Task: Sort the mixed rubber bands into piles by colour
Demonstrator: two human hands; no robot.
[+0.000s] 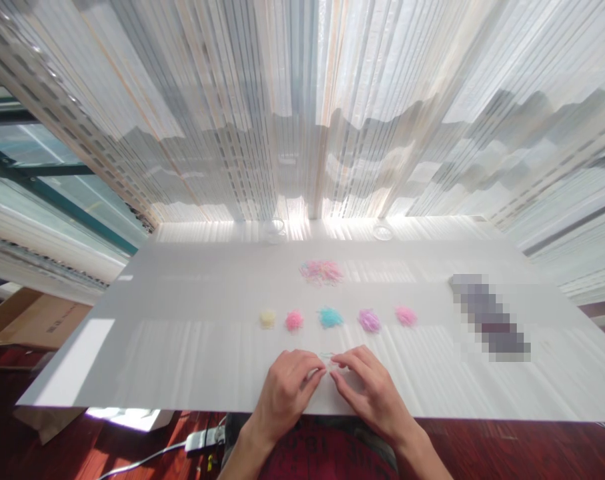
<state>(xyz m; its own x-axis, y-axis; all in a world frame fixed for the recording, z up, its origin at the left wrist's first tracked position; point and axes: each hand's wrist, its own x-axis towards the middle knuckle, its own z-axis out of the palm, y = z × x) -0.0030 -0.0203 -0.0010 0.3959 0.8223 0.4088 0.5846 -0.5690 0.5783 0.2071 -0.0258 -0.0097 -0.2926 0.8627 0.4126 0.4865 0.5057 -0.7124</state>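
My left hand is closed in a pinch near the table's front edge; anything between its fingertips is too small to make out. Facing it, my right hand has thumb and forefinger curved apart, with no object visible between them. A few thin pale strands lie by the fingertips. Just beyond the hands runs a row of small heaps of fine strands: yellow, hot pink, turquoise, purple and light pink. Behind them is a larger mixed-colour heap.
The white table has two clear round dishes at its back edge, one left and one right. A blurred-out dark object lies at right. Striped curtains hang behind; a cardboard box stands at left.
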